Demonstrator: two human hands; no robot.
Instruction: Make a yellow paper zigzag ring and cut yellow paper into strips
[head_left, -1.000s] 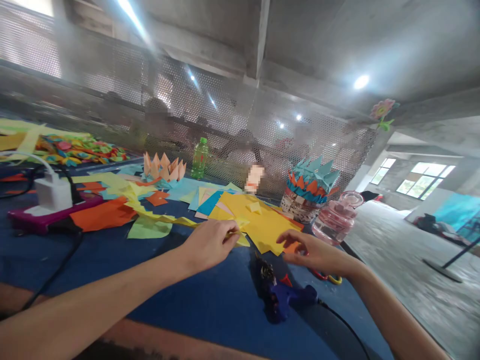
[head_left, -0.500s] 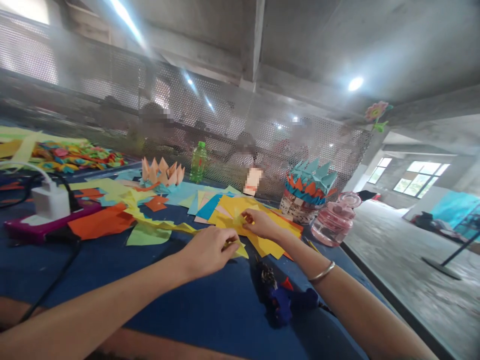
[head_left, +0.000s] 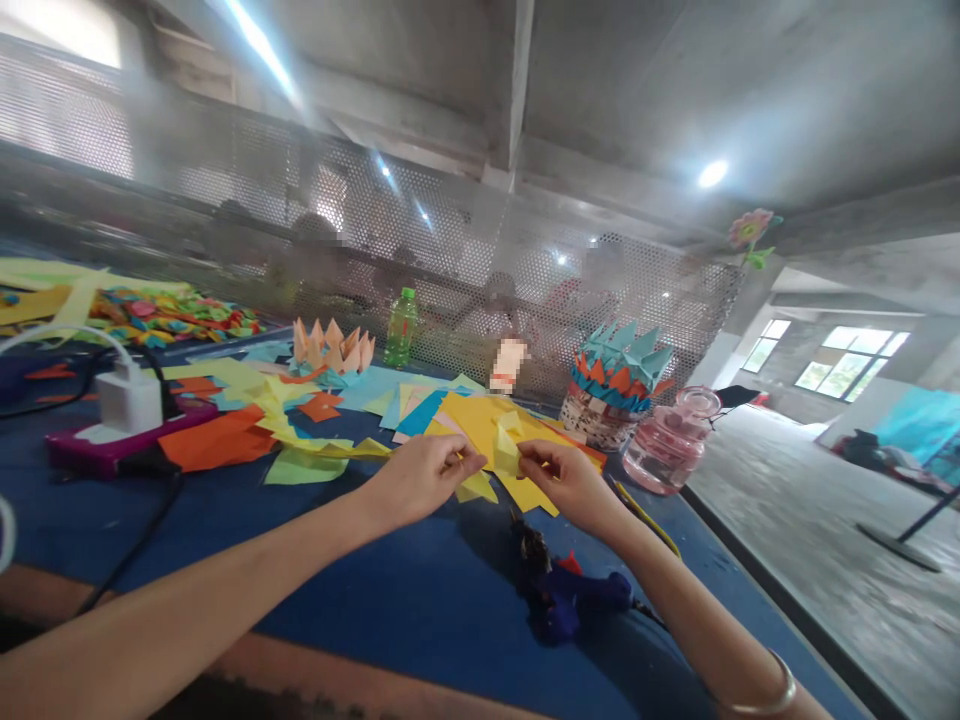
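Note:
My right hand (head_left: 564, 480) pinches a small folded piece of pale yellow paper (head_left: 508, 445) above the yellow sheets. Beside it on the left, my left hand (head_left: 427, 478) is closed, thumb against fingertips; what it grips, if anything, is hidden. A zigzag-folded yellow paper strip (head_left: 337, 446) runs up to the back of that hand; I cannot tell whether the hand holds its end. Beneath both hands lie a fan of yellow paper sheets (head_left: 480, 415) and a small yellow paper piece (head_left: 477, 488). A dark blue glue gun (head_left: 559, 600) rests on the table in front of them.
Left stands a purple power strip (head_left: 82, 452) with a white charger (head_left: 131, 400) and cables. Orange paper (head_left: 217, 440), a peach folded-paper crown shape (head_left: 332, 348), a green bottle (head_left: 401, 330), a paper-trimmed basket (head_left: 600, 405) and a pink bottle (head_left: 664, 450) surround the work area.
My right hand has drawn back toward me and slightly right, with the folded yellow paper now plainly visible in it. My left hand has moved slightly up; its fingertips have closed together. The view has shifted slightly.

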